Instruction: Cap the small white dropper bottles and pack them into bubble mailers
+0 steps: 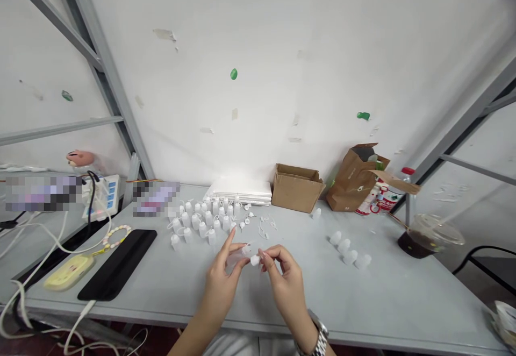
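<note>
In front of me my left hand [221, 274] grips a small translucent squeeze bottle [237, 257], which lies tilted between thumb and fingers. My right hand [285, 276] pinches a small white cap [255, 260] close to the bottle's neck end; whether the two touch I cannot tell. Beyond my left hand stand several small white bottles [202, 229] with strap-like loops at their tops. A few loose white caps [247, 220] and thin white straps [263, 233] lie to the right of them. Farther right are several capless-looking translucent pieces [350, 257], partly blurred.
Along the wall sit a white stack [241, 190], an open cardboard box [298, 188] and a brown paper bag [351, 179]. A drink cup [428, 237] stands at right. At left lie a black phone [117, 264], a yellow device [69, 271], a power strip [105, 197] and cables.
</note>
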The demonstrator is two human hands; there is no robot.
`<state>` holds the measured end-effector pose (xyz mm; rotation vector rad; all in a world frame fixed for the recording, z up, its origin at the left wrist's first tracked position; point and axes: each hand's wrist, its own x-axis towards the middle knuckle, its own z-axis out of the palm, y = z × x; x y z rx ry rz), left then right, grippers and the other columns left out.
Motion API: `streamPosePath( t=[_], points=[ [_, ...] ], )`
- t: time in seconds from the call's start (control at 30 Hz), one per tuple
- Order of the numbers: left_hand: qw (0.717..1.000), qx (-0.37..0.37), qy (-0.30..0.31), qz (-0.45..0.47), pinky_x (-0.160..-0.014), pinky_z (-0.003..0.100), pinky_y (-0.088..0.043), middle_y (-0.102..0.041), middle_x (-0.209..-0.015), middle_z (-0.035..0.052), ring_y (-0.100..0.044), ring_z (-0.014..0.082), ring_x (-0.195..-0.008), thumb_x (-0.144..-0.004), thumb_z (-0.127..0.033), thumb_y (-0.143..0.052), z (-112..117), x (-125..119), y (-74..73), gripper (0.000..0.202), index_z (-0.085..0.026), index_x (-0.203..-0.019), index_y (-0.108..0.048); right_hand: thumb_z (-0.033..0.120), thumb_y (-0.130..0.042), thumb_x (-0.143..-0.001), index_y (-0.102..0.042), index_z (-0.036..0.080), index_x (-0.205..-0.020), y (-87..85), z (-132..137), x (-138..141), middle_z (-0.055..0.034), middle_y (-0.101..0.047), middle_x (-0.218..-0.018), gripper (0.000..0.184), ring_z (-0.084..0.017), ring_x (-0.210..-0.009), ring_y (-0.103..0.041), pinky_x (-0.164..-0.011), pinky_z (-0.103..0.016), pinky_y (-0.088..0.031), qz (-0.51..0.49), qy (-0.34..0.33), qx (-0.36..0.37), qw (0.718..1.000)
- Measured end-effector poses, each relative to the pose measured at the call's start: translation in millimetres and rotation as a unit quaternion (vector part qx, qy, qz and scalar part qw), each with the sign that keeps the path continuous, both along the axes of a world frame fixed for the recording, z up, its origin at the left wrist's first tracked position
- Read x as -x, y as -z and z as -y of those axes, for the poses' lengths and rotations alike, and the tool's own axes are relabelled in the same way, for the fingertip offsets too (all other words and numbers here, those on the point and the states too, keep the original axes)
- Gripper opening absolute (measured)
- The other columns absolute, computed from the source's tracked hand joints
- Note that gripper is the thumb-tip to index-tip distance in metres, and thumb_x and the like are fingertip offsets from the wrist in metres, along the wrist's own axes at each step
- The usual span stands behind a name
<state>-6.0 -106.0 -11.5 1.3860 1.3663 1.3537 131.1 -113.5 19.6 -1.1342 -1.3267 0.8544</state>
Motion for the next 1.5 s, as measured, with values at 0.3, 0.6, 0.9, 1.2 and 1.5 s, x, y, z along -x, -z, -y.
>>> streamPosePath(
  t=[0.3,0.6,0.9,1.2,1.5],
  points=[
    [0.999,0.002,0.04,0.012,-0.091,0.034,-0.047,-0.068,-0.101,0.0008,-0.061,0.0182,-0.098,-0.078,-0.029,-0.057,4.6,-5.5,-5.3,0.055,-0.027,-0.13,-0.041,0.037,-0.055,-0.082,-0.055,0.019,-0.065,9.5,-1.8,2.1,0.0018,-0.054,-0.061,0.024,-0.014,-0.062,-0.052,-0.063,-0.025,-0.042,-0.052,0.044,0.015,0.998],
    [0.998,-0.004,0.057,-0.03,-0.087,0.031,-0.047,-0.068,-0.101,-0.0004,-0.062,0.0173,-0.095,-0.078,-0.027,-0.056,5.2,-6.4,-5.9,0.05,-0.029,-0.127,-0.045,0.038,-0.056,-0.081,-0.057,0.018,-0.066,7.7,-6.7,-4.1,0.0009,-0.057,-0.062,0.025,-0.014,-0.063,-0.054,-0.063,-0.026,-0.043,-0.031,0.013,0.026,0.999],
    [0.99,-0.012,0.114,-0.078,-0.093,0.037,-0.043,-0.066,-0.105,0.0012,-0.06,0.018,-0.101,-0.083,-0.025,-0.046,3.8,-7.6,-6.6,0.051,-0.028,-0.133,-0.035,0.038,-0.066,-0.073,-0.065,0.017,-0.072,4.6,-15.3,-18.2,-0.0042,-0.069,-0.071,0.022,-0.019,-0.07,-0.064,-0.068,-0.03,-0.05,0.004,-0.081,0.087,0.993],
    [0.987,0.007,0.145,-0.073,-0.099,0.038,-0.038,-0.064,-0.114,0.0029,-0.055,0.0178,-0.111,-0.083,-0.021,-0.044,3.4,-8.3,-15.2,0.059,-0.027,-0.138,-0.024,0.025,-0.062,-0.079,-0.069,0.024,-0.088,4.5,-7.5,-25.3,-0.0045,-0.067,-0.089,0.011,-0.018,-0.085,-0.062,-0.078,-0.031,-0.05,0.097,-0.096,-0.043,0.99],
    [0.966,-0.048,0.231,-0.109,-0.094,0.037,-0.045,-0.055,-0.126,0.0083,-0.048,0.0166,-0.118,-0.085,-0.01,-0.031,1.7,3.1,-8.4,0.067,-0.026,-0.143,-0.002,0.015,-0.04,-0.09,-0.065,0.022,-0.095,-5.8,-11.6,-36.0,-0.0069,-0.061,-0.089,0.026,-0.018,-0.083,-0.057,-0.075,-0.033,-0.049,0.3,-0.187,-0.143,0.924]
  ],
)
